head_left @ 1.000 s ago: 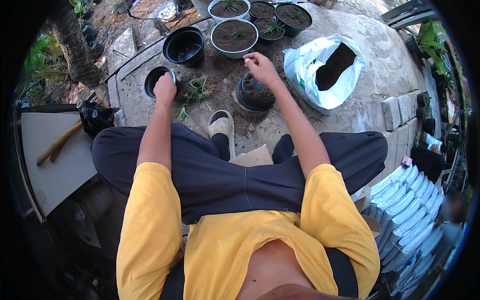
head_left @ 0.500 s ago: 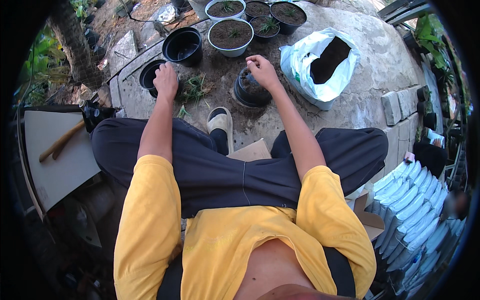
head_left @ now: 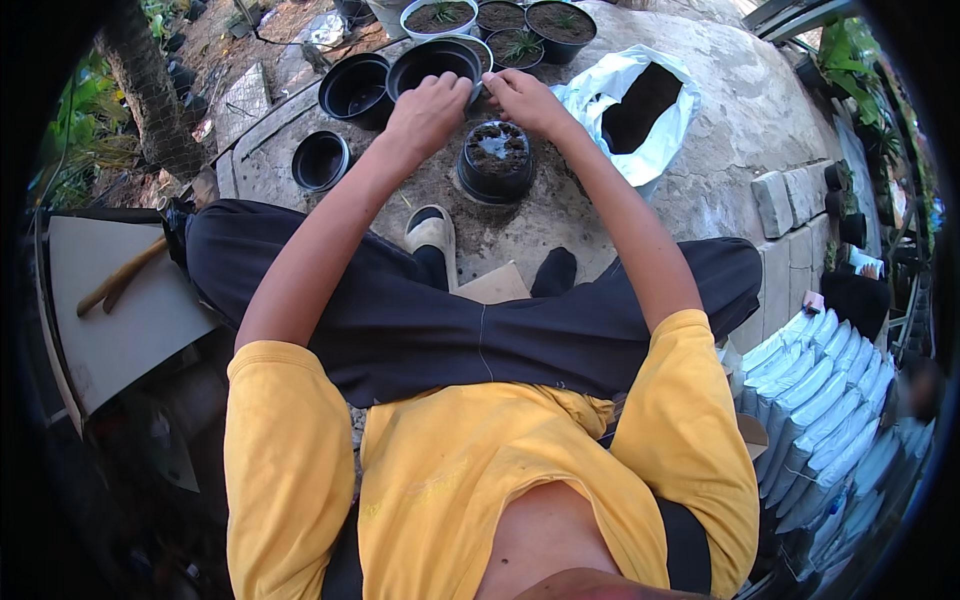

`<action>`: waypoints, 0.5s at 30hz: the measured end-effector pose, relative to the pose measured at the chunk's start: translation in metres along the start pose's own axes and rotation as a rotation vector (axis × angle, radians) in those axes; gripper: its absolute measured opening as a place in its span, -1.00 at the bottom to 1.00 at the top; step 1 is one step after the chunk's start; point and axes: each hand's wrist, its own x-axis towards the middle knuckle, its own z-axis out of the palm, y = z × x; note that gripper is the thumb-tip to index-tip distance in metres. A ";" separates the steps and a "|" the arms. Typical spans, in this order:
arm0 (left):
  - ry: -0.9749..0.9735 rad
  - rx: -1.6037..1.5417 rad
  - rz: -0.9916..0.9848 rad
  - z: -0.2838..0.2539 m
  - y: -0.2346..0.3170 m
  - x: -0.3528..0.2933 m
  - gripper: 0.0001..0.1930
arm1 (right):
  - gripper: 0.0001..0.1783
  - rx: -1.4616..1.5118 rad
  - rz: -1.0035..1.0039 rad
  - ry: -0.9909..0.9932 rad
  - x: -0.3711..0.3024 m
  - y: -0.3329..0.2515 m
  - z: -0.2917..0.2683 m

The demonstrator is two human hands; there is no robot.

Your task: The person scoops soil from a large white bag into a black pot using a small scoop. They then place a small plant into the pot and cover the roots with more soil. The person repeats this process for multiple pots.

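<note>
Black pot [head_left: 430, 58] near 12 o'clock's got your left hand [head_left: 430, 112] clamped on it, right hand [head_left: 525, 103] just beside, can't tell that grip.

It was an outdoor plant-potting yard with rough grey concrete paving [head_left: 750, 120]. Round black plastic pots [head_left: 425, 60], small green seedlings [head_left: 522, 43] and an open white plastic sack [head_left: 635, 168] of dark brown soil [head_left: 640, 105] showed this.

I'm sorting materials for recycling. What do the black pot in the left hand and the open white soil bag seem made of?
Black pot in the left hand: probably plastic, smooth-looking, judging by its thin, evenly round rim.
White soil bag: likely plastic, film or woven, slightly shiny; its crumpled mouth and soft folds suggest it.
</note>
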 end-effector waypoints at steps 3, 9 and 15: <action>-0.142 -0.190 0.097 0.011 0.034 -0.009 -0.77 | -0.38 0.102 0.202 -0.093 -0.024 -0.003 -0.018; -0.174 -0.326 0.117 0.022 0.052 -0.022 -0.80 | -0.45 0.049 0.301 0.032 -0.063 0.055 -0.012; 0.222 -0.443 -0.347 0.044 0.021 -0.020 -0.67 | -0.51 0.082 0.178 0.197 -0.071 0.075 0.007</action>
